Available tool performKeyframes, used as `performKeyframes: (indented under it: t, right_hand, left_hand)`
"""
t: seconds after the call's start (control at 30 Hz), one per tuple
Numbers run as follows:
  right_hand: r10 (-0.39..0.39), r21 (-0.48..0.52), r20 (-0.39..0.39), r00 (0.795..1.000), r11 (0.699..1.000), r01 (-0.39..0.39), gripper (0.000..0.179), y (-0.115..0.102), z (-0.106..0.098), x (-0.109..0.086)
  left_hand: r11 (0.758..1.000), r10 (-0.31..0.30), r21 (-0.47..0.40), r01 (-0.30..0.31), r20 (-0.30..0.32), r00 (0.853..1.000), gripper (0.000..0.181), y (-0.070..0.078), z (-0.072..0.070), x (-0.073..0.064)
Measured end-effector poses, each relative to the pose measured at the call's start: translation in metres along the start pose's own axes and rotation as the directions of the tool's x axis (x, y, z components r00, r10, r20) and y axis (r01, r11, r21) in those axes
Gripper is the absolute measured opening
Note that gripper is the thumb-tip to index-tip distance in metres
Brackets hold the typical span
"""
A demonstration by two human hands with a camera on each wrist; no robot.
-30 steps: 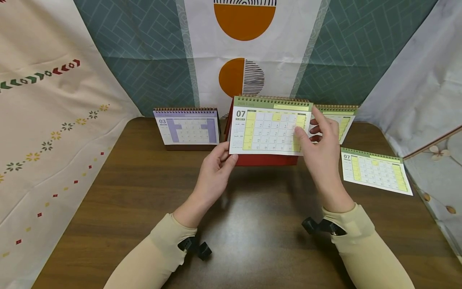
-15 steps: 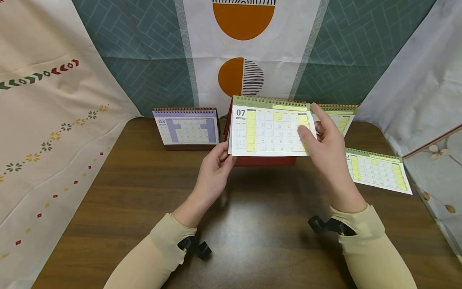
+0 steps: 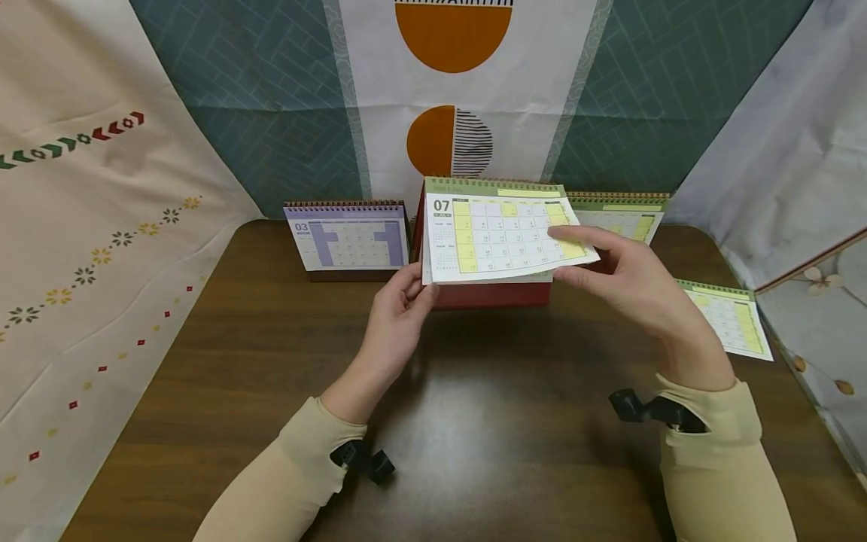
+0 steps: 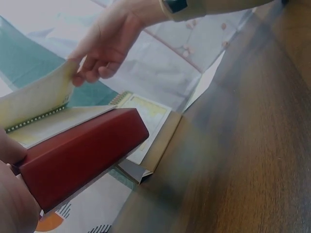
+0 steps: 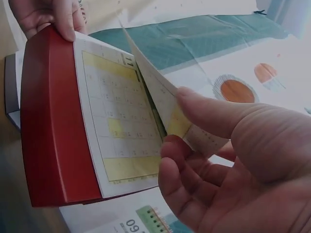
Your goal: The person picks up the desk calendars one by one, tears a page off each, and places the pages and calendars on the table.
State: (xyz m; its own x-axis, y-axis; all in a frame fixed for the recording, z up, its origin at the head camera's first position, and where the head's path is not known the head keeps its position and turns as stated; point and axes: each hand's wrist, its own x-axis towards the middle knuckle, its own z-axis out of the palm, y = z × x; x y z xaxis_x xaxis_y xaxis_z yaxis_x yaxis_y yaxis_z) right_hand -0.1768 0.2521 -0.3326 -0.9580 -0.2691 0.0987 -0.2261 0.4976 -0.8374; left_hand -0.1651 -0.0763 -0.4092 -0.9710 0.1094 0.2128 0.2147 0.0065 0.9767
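A desk calendar with a red base (image 3: 491,295) is held in the middle of the head view. My left hand (image 3: 389,320) grips its lower left corner, thumb in front. The right hand (image 3: 640,290) pinches the lower right part of the green-topped July page (image 3: 501,233) between thumb and fingers. That page bends up from the spiral binding. Beneath it, the right wrist view shows another page (image 5: 116,121) with yellow columns. From the left wrist view, the red base (image 4: 87,160) appears tilted, the lifted page (image 4: 41,97) above it.
To the left stands a purple March calendar (image 3: 359,248). A green-topped calendar (image 3: 626,218) stands behind the right hand, partly hidden. A green-topped July sheet (image 3: 741,327) lies on the wooden table (image 3: 474,421) at right. Patterned cloths (image 3: 271,113) hang around the table.
The right hand has moved right and turned, lifting the July page's lower right corner away from the pages below. The left hand still grips the calendar, with only a slight shift.
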Motion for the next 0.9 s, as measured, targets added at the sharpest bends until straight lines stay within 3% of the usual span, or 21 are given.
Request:
performKeyframes:
  t: [0.13, 0.2, 0.27, 0.43, 0.53, 0.6, 0.7, 0.9]
  right_hand:
    - [-0.105, -0.066, -0.118, 0.987, 0.993, 0.097, 0.04, 0.002, 0.006, 0.002]
    - [-0.205, -0.145, -0.213, 0.955, 0.974, 0.177, 0.033, 0.003, 0.01, 0.004]
    - [-0.328, -0.255, -0.3, 0.896, 0.933, 0.256, 0.028, 0.005, 0.014, 0.006]
    - [-0.563, -0.462, -0.415, 0.714, 0.807, 0.368, 0.018, 0.007, 0.019, 0.012]
    - [-0.592, -0.484, -0.465, 0.658, 0.792, 0.371, 0.014, 0.007, 0.021, 0.013]
    - [-0.589, -0.488, -0.493, 0.64, 0.797, 0.356, 0.013, 0.006, 0.022, 0.012]
    - [-0.574, -0.481, -0.523, 0.63, 0.809, 0.338, 0.014, 0.004, 0.022, 0.011]
    - [-0.579, -0.454, -0.507, 0.638, 0.809, 0.373, 0.017, 0.004, 0.023, 0.011]
  left_hand:
    - [1.0, -0.007, -0.011, 0.007, 0.001, 1.0, 0.034, 0.001, 0.001, 0.0]
    - [1.0, -0.013, -0.02, 0.014, 0.004, 1.0, 0.035, 0.001, 0.001, 0.001]
    - [0.999, -0.021, -0.031, 0.021, 0.009, 1.0, 0.035, 0.001, 0.002, 0.001]
    - [0.998, -0.028, -0.054, 0.029, 0.02, 0.999, 0.033, 0.0, 0.003, 0.002]
    - [0.999, -0.026, -0.047, 0.027, 0.029, 0.999, 0.031, 0.001, 0.003, 0.002]
    - [0.999, -0.026, -0.037, 0.027, 0.035, 0.999, 0.031, 0.0, 0.003, 0.002]
    - [0.999, -0.028, -0.024, 0.029, 0.042, 0.999, 0.03, 0.0, 0.003, 0.001]
    - [0.999, -0.038, -0.008, 0.038, 0.05, 0.998, 0.03, 0.001, 0.002, 0.0]
